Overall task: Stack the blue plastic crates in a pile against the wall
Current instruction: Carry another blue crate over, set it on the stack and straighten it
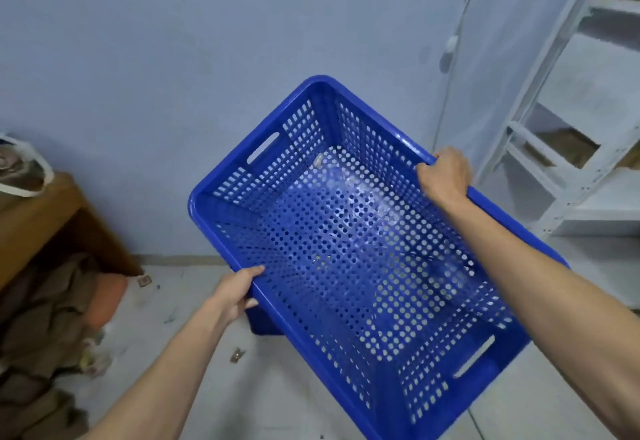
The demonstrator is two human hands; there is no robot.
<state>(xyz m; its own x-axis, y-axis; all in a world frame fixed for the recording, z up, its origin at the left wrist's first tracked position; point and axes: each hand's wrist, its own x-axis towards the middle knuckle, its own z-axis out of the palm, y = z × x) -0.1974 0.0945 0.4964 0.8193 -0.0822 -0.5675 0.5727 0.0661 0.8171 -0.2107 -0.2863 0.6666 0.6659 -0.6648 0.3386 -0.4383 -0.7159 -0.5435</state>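
A blue plastic crate (221,218) with perforated walls and floor fills the middle of the head view, held above the floor and turned at an angle. My left hand (235,292) grips its long left rim. On the opposite long rim my right hand (445,171) is closed. The crate is empty. Below its left side a bit of another blue crate (265,327) shows, mostly hidden. The pale blue wall (207,41) rises just behind.
A wooden table (41,218) stands at the left, with brown sacks and an orange pot (107,297) beneath it. White metal shelving (571,128) stands at the right. A white cable (450,93) hangs down the wall. Small scraps lie on the pale tiled floor (194,301).
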